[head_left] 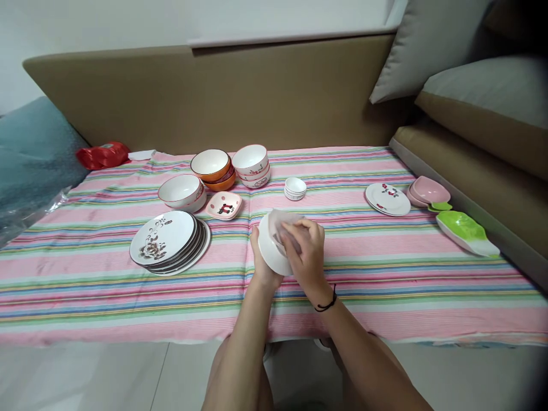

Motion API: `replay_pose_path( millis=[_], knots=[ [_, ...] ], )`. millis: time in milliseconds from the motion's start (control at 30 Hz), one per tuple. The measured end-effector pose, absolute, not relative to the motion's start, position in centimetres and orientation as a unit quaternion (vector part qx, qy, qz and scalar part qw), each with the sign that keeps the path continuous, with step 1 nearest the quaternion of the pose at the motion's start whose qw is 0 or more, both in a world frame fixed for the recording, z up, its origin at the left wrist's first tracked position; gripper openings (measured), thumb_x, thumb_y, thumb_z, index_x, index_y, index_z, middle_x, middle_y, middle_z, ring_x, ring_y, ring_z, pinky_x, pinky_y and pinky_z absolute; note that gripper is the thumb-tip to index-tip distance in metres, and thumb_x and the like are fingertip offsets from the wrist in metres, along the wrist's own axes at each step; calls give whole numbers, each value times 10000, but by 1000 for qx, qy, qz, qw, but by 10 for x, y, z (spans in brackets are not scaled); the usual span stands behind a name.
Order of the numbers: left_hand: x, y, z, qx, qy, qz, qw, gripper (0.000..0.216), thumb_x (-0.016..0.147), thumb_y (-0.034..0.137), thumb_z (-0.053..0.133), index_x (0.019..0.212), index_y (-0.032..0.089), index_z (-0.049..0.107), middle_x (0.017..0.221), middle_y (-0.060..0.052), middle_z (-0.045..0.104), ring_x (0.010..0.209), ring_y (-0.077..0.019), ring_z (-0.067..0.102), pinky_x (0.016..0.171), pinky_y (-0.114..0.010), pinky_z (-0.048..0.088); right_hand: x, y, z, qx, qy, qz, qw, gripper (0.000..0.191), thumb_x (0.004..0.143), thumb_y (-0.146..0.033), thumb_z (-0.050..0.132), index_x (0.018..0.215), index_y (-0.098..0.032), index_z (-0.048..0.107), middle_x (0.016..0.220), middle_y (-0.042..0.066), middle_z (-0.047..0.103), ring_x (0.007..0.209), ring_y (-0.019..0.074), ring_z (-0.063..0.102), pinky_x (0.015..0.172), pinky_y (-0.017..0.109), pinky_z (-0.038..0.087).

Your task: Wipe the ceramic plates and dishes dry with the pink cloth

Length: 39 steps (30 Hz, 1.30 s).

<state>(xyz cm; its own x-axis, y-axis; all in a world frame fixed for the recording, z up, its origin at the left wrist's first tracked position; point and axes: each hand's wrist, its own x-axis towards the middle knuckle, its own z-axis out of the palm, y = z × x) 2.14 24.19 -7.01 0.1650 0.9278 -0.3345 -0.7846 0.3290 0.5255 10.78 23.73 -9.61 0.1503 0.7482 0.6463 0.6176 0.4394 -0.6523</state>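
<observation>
My left hand (264, 267) holds a white plate (270, 254) from beneath, tilted up above the striped cloth. Its fingers are mostly hidden behind the plate. In my right hand (309, 251) is a thin, pale tissue (283, 218), pinched and pressed against the face of the plate. A black cord bracelet circles my right wrist. Just beyond the plate stands a small stack of white dishes (295, 185). To the left lies a square dish (224, 205) with a red and black animal picture.
A stack of flower-patterned plates (162, 237) is at left, with stacked bowls (210, 165) and more bowls (250, 161) behind. On the right are floral plates (387, 200), pink dishes (429, 188) and a green leaf-like dish (464, 228). Cushions and a sofa back (257, 97) border the cloth.
</observation>
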Motion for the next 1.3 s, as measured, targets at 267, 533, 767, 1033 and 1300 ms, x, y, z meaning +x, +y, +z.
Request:
replay_pose_path(
  millis=[267,533,767,1033,1300],
  knots=[
    [0,254,-74,90,326,599,726,391,766,415,501,991,139,663,818,-68,704,845,-245,660,817,-343,499,115,235,-91,-437,-734,134,502,285,920,-283,454,1163,-233,596,1158,55,611,1134,221,513,1022,433,374],
    [-3,259,-79,121,349,621,692,343,707,196,631,1041,119,630,844,-59,710,803,-191,665,820,-285,475,124,238,-90,-391,-779,139,471,355,893,-313,531,1242,-245,538,1289,54,564,1259,242,447,1095,512,294],
    [-3,267,-86,81,394,691,601,315,733,245,581,1024,132,625,880,-63,706,815,-198,661,790,-298,482,134,238,-93,-424,-737,74,521,134,844,-185,567,923,-256,650,1046,55,618,1038,228,557,936,451,453],
    [-14,269,-83,58,406,717,564,276,755,229,575,1016,171,642,926,-46,707,949,-211,647,840,-299,489,138,241,-98,-482,-702,76,519,115,854,-209,552,927,-225,640,878,51,660,879,227,602,774,388,505],
    [-16,264,-84,128,407,659,619,351,732,256,618,1066,151,637,936,-69,709,881,-228,659,793,-317,497,150,247,-99,-518,-625,118,572,182,872,-186,471,778,-218,624,888,47,669,920,223,608,819,411,500]
  ],
)
